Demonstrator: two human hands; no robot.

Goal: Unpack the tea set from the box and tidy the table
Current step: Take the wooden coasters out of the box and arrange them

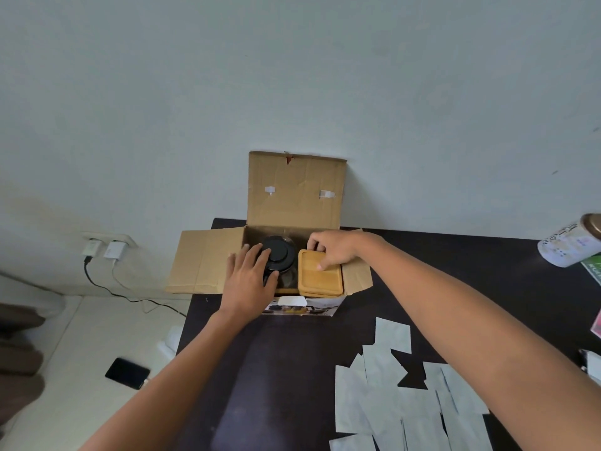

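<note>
An open cardboard box [208, 262] stands at the far edge of the dark table [292, 369], its flaps spread and its back flap leaning on the wall. Inside on the left sits a glass teapot with a black lid [281, 255]. To the right of it lies a stack of square wooden trays [317, 276]. My left hand [250, 278] rests over the teapot's left side, fingers spread on the lid and handle. My right hand [335, 247] grips the far edge of the top tray, thumb on its surface.
Several pale paper sheets [406, 392] lie scattered on the table's near right. A white can [569, 245] and coloured packets sit at the right edge. A phone [126, 372] lies on the floor at left, with chargers plugged into a wall socket [104, 249].
</note>
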